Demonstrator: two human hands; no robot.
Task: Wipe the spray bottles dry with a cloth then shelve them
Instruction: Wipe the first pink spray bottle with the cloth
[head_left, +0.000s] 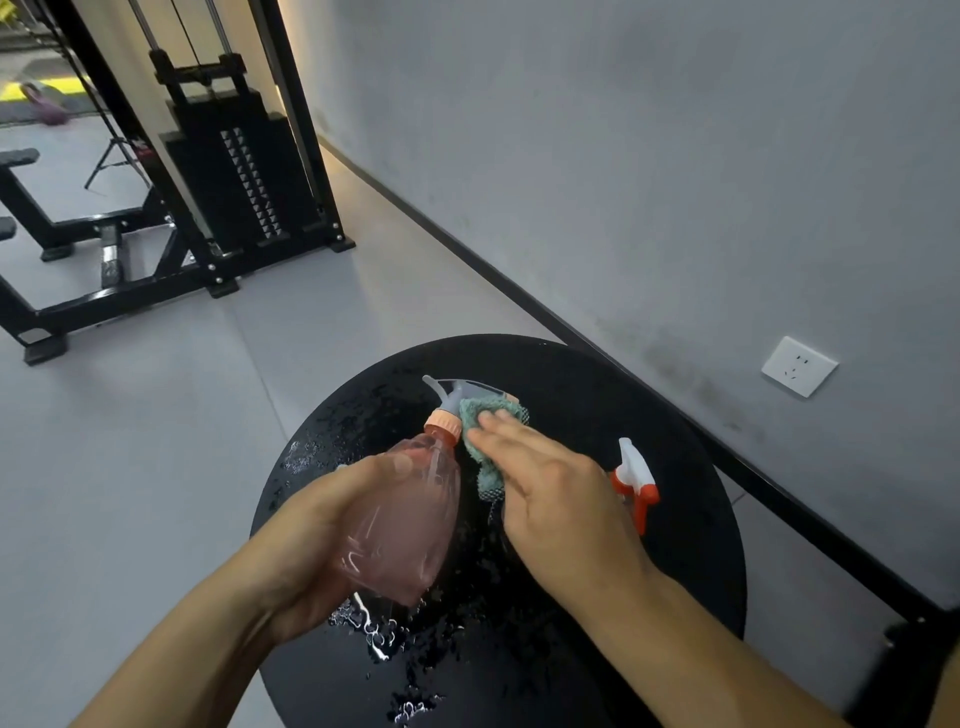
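Pink bottle (402, 525) lies tilted in the left hand (317, 535), whose fingers curl round its body, long axis running up and away, nozzle pointing far-left. Right hand (550, 488), just right of the neck, presses a green cloth (480, 431) against the sprayer with fairly straight fingers. Another sprayer (636, 480) lies right of that hand on the wet table (675, 545).

- A grey wall (649, 156) runs along the right, with a black skirting (519, 291) at its foot.
- A white socket (799, 366) sits low on the wall.
- The floor (130, 415) is pale grey.
- A black weight machine (228, 171) stands at the back left.
- A round black table (649, 415) is wet with drops.
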